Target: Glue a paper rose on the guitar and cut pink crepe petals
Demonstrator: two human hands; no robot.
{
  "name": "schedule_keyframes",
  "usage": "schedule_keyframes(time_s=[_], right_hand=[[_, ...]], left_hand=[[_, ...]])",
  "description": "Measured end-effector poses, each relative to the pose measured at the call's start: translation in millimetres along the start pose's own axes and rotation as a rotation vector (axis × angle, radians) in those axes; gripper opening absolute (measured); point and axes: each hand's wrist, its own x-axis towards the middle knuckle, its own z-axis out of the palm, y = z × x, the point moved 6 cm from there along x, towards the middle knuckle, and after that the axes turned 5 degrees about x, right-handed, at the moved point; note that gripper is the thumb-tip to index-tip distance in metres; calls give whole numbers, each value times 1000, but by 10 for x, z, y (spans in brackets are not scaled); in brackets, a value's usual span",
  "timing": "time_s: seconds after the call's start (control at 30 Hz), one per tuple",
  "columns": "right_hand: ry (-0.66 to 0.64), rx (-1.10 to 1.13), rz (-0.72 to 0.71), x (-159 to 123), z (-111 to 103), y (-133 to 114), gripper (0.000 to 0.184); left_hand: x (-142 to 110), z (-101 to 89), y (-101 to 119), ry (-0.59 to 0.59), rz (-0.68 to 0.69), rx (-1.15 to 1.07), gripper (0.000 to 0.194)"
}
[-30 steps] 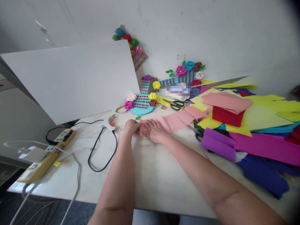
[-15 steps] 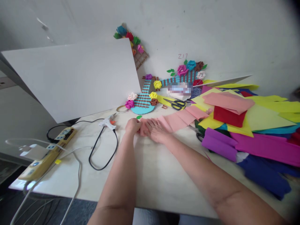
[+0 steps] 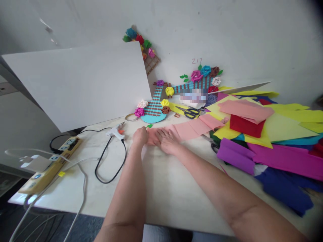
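A long strip of pink crepe paper [image 3: 193, 129] lies across the table, creased at intervals, its right end reaching the paper pile. My left hand [image 3: 140, 136] is closed on the strip's left end, the fingertips partly hidden. Flat on the paper just to the right rests my right hand [image 3: 168, 140], fingers spread and pressing it down. Behind the hands stands a small turquoise guitar [image 3: 154, 109] with brown strings and paper flowers. A green paper leaf [image 3: 149, 126] lies just beyond the strip.
A white glue gun [image 3: 116, 131] with a black cord lies left of my hands, near a power strip [image 3: 54, 163]. Black-handled scissors [image 3: 191, 112] lie behind the strip. Coloured paper [image 3: 280, 124] is heaped at right. A white board [image 3: 83, 87] leans at back left.
My left hand has shifted slightly left, drawing the strip's end with it. The bunched paper between the hands is now flatter. My right hand stays nearly in place.
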Motion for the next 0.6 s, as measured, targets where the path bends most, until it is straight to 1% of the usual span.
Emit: schedule_keyframes(time_s=[0.1, 0.17, 0.23, 0.27, 0.3, 0.33, 0.37, 0.4, 0.43, 0.47, 0.5, 0.53, 0.6], right_hand=[[-29, 0, 25, 11, 21, 15, 63], [-48, -2, 36, 13, 32, 25, 64], [-58, -2, 32, 8, 33, 27, 64], [-61, -5, 24, 6, 31, 24, 64], [-60, -11, 15, 4, 28, 20, 63], [-52, -18, 6, 5, 23, 17, 63], [-44, -30, -4, 11, 19, 13, 62], [-39, -46, -12, 20, 20, 11, 61], [-33, -62, -19, 32, 23, 10, 60], [-24, -74, -27, 47, 27, 8, 60], [-19, -79, -33, 60, 32, 8, 61], [-18, -79, -37, 72, 36, 9, 63], [-26, -69, -41, 79, 40, 7, 63]], left_hand=[[-8, 2, -18, -4, -21, -41, 28], [-29, -43, -33, 38, -69, -68, 30], [-61, -138, -23, 153, -110, -97, 30], [-79, -194, 13, 234, -96, -118, 30], [-99, -242, 76, 315, -48, -146, 30], [-117, -270, 165, 379, 38, -181, 31], [-136, -273, 274, 418, 149, -218, 32], [-154, -247, 389, 428, 268, -253, 34], [-167, -190, 501, 398, 378, -277, 37], [-173, -115, 590, 352, 451, -288, 41], [-171, -25, 659, 284, 496, -282, 45], [-161, 72, 701, 203, 506, -270, 48], [-133, 238, 722, 45, 474, -261, 52]])
